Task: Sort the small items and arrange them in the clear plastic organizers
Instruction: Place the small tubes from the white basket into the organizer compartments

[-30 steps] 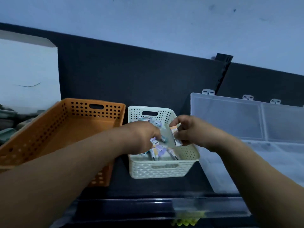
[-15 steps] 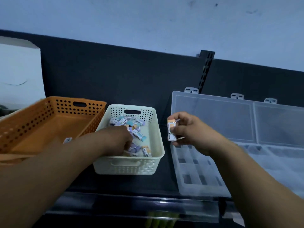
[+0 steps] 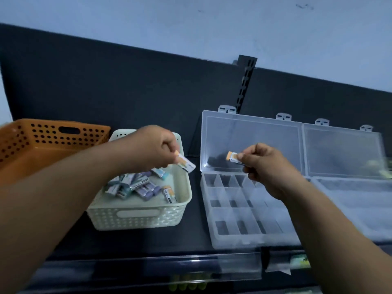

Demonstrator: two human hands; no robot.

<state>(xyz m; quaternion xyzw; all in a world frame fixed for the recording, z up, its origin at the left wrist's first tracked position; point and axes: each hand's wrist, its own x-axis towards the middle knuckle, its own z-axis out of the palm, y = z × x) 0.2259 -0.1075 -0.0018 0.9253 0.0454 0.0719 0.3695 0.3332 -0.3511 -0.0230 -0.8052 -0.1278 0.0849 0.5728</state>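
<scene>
A cream perforated basket [image 3: 135, 217] sits at centre with several small packets [image 3: 135, 186] piled inside. My left hand [image 3: 152, 148] is raised over the basket's right side and pinches one orange-tipped packet [image 3: 185, 163]. To the right lies an open clear plastic organizer [image 3: 235, 209] with several small compartments and its lid leaning back. Above its rear compartments, my right hand [image 3: 267, 166] pinches a second orange-tipped packet [image 3: 233, 156].
An orange perforated basket [image 3: 44, 136] stands at the far left. A second clear organizer [image 3: 347, 194] lies open at the right. All rest on a dark shelf [image 3: 195, 236] with a clear front lip [image 3: 148, 270] and a dark back panel [image 3: 127, 85].
My left hand has come up out of the cream basket holding a packet. My right hand has moved right with its packet, from beside the basket to over the organizer.
</scene>
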